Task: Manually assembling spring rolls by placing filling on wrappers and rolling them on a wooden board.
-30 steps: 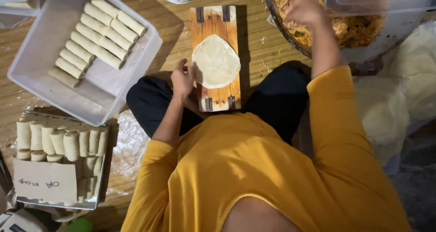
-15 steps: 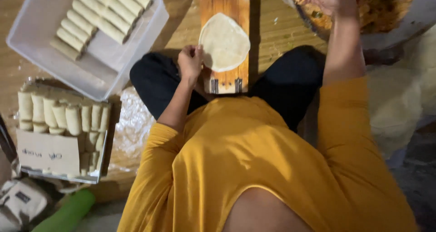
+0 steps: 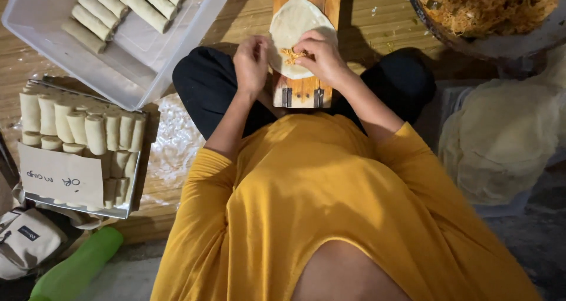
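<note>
Now the round wrapper point(image 3: 293, 27) lies flat on a wooden board point(image 3: 303, 41) whose long axis runs twelve to six. Right hand point(image 3: 318, 56) pinches shredded filling point(image 3: 290, 56) onto its near edge; left hand point(image 3: 252, 62) grasps the wrapper's nine o'clock rim. Wooden floor point(image 3: 377, 33) surrounds it; a clear tub point(image 3: 118, 53) of rolls sits at ten, a filling bowl point(image 3: 471, 38) at two.

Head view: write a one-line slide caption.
Right hand sets shredded filling on a round wrapper; left hand at its edge.

A woven bamboo-coloured mat point(image 3: 377, 27) covers the floor, giving way to grey concrete floor point(image 3: 530, 242) at the lower edge. Light is warm and dim, with deep shadows at both lower corners.
</note>
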